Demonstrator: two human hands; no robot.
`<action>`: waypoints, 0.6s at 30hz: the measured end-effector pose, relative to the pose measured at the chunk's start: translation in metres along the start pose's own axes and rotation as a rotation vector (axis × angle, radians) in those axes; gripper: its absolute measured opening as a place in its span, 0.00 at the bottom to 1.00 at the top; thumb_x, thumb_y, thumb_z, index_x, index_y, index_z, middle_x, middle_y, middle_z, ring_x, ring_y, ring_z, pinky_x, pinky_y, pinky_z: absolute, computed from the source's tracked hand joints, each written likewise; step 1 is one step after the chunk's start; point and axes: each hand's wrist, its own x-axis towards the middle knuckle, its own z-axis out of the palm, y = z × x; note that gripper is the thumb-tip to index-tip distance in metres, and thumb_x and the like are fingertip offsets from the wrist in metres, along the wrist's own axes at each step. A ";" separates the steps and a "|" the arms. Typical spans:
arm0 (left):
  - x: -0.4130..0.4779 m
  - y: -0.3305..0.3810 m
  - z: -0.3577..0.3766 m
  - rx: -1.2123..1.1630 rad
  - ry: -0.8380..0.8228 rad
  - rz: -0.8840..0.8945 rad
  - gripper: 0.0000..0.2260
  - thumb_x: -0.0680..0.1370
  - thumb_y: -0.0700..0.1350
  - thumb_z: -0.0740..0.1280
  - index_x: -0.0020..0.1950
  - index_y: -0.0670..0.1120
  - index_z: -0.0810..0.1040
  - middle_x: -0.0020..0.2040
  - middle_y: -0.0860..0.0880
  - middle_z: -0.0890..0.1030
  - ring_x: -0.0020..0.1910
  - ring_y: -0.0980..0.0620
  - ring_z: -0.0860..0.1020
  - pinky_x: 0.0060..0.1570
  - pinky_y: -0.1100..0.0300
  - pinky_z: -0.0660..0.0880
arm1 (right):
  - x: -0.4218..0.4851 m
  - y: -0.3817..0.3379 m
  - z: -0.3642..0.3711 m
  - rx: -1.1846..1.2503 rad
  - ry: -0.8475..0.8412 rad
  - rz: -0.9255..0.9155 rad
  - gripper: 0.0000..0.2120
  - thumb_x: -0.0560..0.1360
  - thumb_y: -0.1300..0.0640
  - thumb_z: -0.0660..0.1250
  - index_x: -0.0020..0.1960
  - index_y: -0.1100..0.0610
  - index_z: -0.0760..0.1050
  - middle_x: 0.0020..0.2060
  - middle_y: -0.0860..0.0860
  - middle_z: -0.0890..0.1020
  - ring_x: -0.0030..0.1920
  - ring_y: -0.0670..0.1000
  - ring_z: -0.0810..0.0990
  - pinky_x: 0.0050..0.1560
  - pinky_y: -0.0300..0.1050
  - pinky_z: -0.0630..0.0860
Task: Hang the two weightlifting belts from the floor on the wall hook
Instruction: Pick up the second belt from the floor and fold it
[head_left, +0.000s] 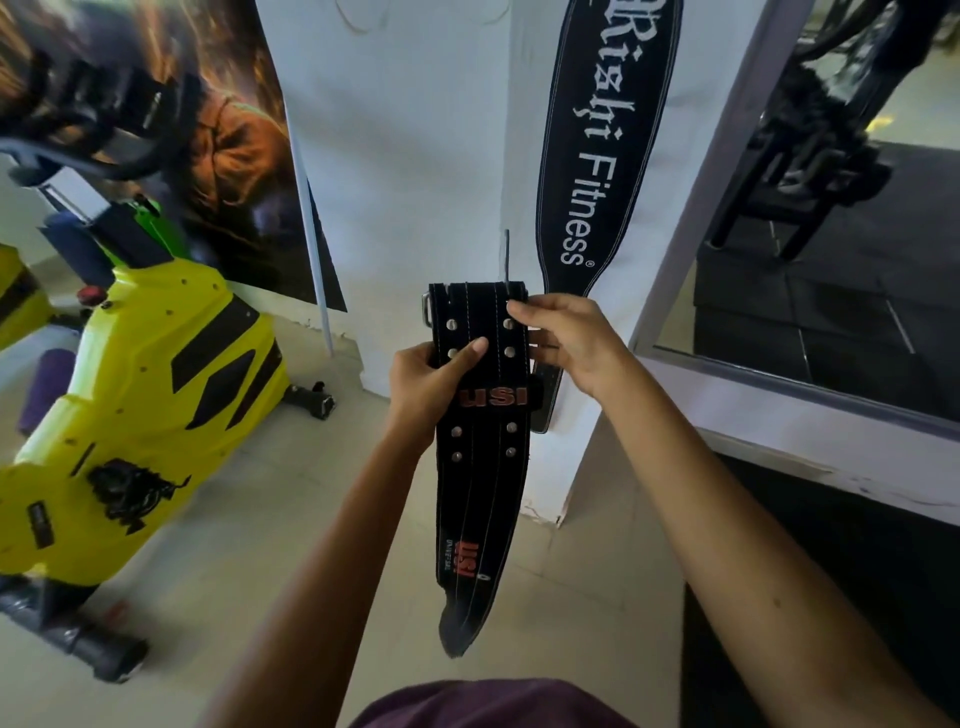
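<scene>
Yellow plastic covered the body of an exercise bike (130, 405) at the left of the scene, standing on pale floor tiles (270, 519), with a dark poster (218, 145) on the wall behind it. No container showed anywhere in view. Toward the middle, the left hand (431, 384) gripped the left edge of a black belt (480, 467) marked USI in red, the thumb pressed flat across its front between the metal rivets and the fingers wrapped behind. That belt hung upright in front of a white pillar (415, 156), its tapered lower end dangling free above the floor and a metal buckle ring (427, 310) showing at its upper left corner. A thin metal hook (507, 257) stood up from behind the belt's top edge, though whether the belt rested on it could not be told. The right hand (566, 343) held the belt's upper right edge, its forefinger laid over the top corner and the other fingers curled behind, half closed in a pinch. Farther right and higher, a second black belt (602, 140), lettered Fitness in white, hung lengthwise against the pillar, its lower end passing behind the held belt. At the far right a white-framed mirror (831, 260) showed dark gym equipment.
</scene>
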 end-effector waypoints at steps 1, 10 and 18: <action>0.002 0.001 -0.001 -0.006 0.013 -0.002 0.15 0.68 0.51 0.77 0.45 0.40 0.83 0.43 0.40 0.86 0.43 0.44 0.86 0.48 0.43 0.82 | 0.000 0.005 0.001 -0.014 -0.024 0.007 0.10 0.71 0.56 0.76 0.51 0.57 0.82 0.46 0.53 0.86 0.45 0.53 0.85 0.44 0.46 0.81; 0.016 0.010 -0.016 -0.041 0.045 0.006 0.15 0.69 0.48 0.77 0.47 0.38 0.82 0.45 0.39 0.86 0.44 0.43 0.86 0.48 0.43 0.82 | -0.073 0.159 0.010 -0.243 -0.190 0.234 0.17 0.70 0.64 0.76 0.57 0.63 0.80 0.53 0.58 0.86 0.56 0.59 0.84 0.61 0.55 0.79; 0.010 0.003 -0.012 -0.042 0.049 -0.020 0.14 0.70 0.47 0.76 0.47 0.37 0.82 0.46 0.38 0.85 0.45 0.41 0.85 0.45 0.51 0.83 | -0.041 0.062 0.016 -0.050 -0.096 0.005 0.16 0.72 0.62 0.73 0.59 0.60 0.78 0.44 0.51 0.86 0.42 0.46 0.86 0.39 0.38 0.82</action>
